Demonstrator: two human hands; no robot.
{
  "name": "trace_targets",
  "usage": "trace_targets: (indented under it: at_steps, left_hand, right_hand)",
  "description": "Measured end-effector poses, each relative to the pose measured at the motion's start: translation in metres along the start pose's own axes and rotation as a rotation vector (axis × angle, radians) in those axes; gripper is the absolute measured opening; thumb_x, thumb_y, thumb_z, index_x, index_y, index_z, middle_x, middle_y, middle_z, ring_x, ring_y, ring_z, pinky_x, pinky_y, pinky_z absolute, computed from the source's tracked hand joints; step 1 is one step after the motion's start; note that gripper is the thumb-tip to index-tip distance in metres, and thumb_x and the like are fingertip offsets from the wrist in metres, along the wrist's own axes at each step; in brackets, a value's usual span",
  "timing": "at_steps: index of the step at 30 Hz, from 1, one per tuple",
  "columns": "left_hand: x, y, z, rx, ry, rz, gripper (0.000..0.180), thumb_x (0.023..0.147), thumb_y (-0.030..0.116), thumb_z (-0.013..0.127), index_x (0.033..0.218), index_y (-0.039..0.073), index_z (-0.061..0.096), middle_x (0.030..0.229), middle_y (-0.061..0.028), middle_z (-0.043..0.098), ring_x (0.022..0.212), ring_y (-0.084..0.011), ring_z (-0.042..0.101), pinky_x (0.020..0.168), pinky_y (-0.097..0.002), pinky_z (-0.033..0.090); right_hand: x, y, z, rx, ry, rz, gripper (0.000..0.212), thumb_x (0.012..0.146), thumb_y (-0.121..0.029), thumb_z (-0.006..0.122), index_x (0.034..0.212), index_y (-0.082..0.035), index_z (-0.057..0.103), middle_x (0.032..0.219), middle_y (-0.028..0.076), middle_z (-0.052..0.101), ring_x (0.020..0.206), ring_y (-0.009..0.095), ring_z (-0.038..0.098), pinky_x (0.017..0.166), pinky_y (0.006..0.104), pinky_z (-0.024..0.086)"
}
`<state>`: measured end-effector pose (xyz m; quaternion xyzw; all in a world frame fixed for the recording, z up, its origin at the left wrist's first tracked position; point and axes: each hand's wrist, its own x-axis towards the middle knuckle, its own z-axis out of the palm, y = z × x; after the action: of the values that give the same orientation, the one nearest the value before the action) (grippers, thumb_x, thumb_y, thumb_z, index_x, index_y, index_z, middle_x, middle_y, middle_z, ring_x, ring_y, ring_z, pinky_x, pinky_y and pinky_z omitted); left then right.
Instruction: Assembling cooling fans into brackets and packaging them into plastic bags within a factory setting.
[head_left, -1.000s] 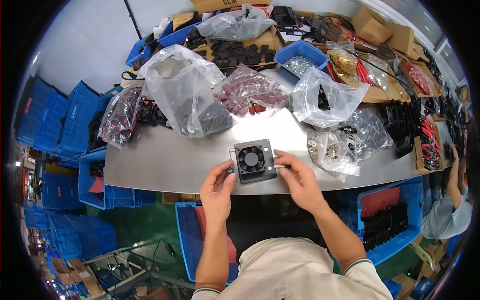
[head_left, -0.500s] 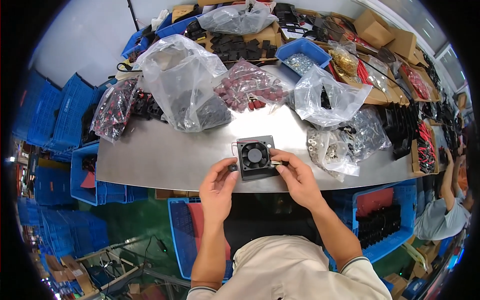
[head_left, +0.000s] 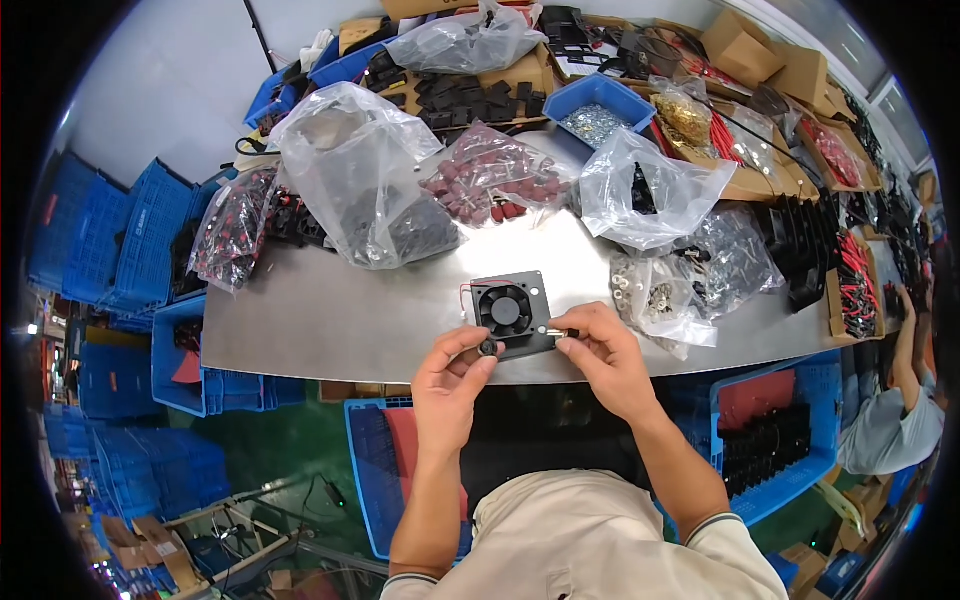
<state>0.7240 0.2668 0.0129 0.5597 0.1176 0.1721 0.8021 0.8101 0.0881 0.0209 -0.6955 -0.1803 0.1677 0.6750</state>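
A square black cooling fan (head_left: 505,310) lies on a flat black plate (head_left: 538,290) with holes, close to the near edge of the metal table. Thin red wire runs along the fan's left side. At the plate's lower left corner, my left hand (head_left: 446,388) pinches a small round black cap (head_left: 488,347) between thumb and fingertips. On the plate's right, my right hand (head_left: 612,368) grips a small cylinder (head_left: 562,333), black at one end and metallic at the other. The fingers partly cover both small parts.
Clear bags of dark red parts (head_left: 490,180), white and metal pieces (head_left: 660,300) and dark parts (head_left: 400,235) line the far side. A blue bin (head_left: 600,112) of small metal hardware stands behind. Blue crates (head_left: 370,480) flank my lap. Another person (head_left: 895,420) sits far right.
My left hand has moved right with the black cap, over the plate's lower left corner. My right hand still holds the cylinder at the plate's right side. The view has shifted slightly.
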Motion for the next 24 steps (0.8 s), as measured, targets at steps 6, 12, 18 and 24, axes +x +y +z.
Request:
trace_targets:
  at_steps: [6,12,18,24]
  left_hand:
    - [-0.002,-0.004,0.016,-0.014,-0.045,-0.033,0.034,0.079,-0.012,0.060,0.110,-0.001,0.058,0.111,-0.0099,0.062,0.098,-0.0150,0.058,0.087,-0.0259,0.046]
    - [-0.003,-0.004,0.028,0.058,-0.068,0.019,0.036,0.077,-0.013,0.062,0.111,-0.001,0.060,0.112,-0.0088,0.060,0.097,-0.0128,0.056,0.084,-0.0239,0.045]
    - [-0.006,-0.008,0.033,0.144,-0.091,0.077,0.033,0.076,-0.013,0.064,0.106,-0.001,0.064,0.113,-0.0081,0.058,0.095,-0.0129,0.057,0.081,-0.0234,0.046]
    - [-0.007,-0.013,0.037,0.112,-0.091,0.018,0.031,0.077,-0.013,0.064,0.106,-0.001,0.063,0.113,-0.0083,0.057,0.096,-0.0141,0.059,0.083,-0.0253,0.048]
  right_hand:
    - [-0.010,-0.017,0.000,0.049,-0.067,-0.046,0.022,0.083,0.006,0.059,0.105,0.001,0.061,0.103,0.005,0.052,0.090,0.010,0.050,0.073,0.0206,0.042]
    - [-0.013,-0.011,-0.005,0.093,-0.064,-0.045,0.022,0.084,0.007,0.058,0.105,0.001,0.060,0.104,0.005,0.051,0.090,0.010,0.050,0.076,0.0216,0.043]
    - [-0.015,0.001,-0.006,0.231,-0.093,0.072,0.023,0.087,0.006,0.056,0.109,0.002,0.053,0.107,0.007,0.056,0.099,0.012,0.055,0.083,0.0235,0.047]
    - [-0.013,0.004,-0.005,0.467,-0.126,0.102,0.021,0.088,0.004,0.056,0.107,0.001,0.049,0.106,0.010,0.057,0.098,0.014,0.058,0.087,0.0302,0.052]
